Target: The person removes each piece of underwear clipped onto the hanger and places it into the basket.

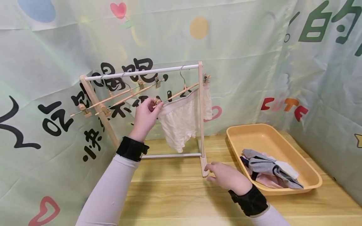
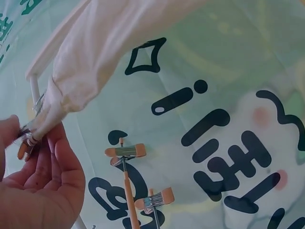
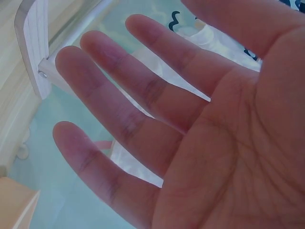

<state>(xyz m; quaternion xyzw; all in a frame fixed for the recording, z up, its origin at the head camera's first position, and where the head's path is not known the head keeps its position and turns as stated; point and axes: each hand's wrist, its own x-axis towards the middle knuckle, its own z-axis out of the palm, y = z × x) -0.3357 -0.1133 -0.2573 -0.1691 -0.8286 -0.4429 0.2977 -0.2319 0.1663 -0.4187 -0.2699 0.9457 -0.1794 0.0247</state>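
Observation:
Cream-white underpants [image 1: 181, 117] hang by their waistband from a wooden clip hanger [image 1: 181, 93], hooked on the rack's top bar. My left hand [image 1: 147, 116] pinches the wooden clip [image 1: 157, 101] at the hanger's left end, close to the waistband corner. In the left wrist view, thumb and fingers of the left hand [image 2: 45, 167] are round this clip, where the gathered cloth [image 2: 81, 86] meets it. Low in front of the rack's right foot, my right hand [image 1: 229, 177] is held with nothing in it. Its fingers are loosely extended in the right wrist view [image 3: 143, 109].
Two other clip hangers [image 1: 121, 95] hang without clothes at the left of the wooden rack [image 1: 201, 125]. On the right, a yellow-orange tray [image 1: 263, 128] holds crumpled grey, pink and white clothes [image 1: 268, 169]. A printed cloth backdrop [image 1: 240, 47] encloses the wooden table [image 1: 175, 188].

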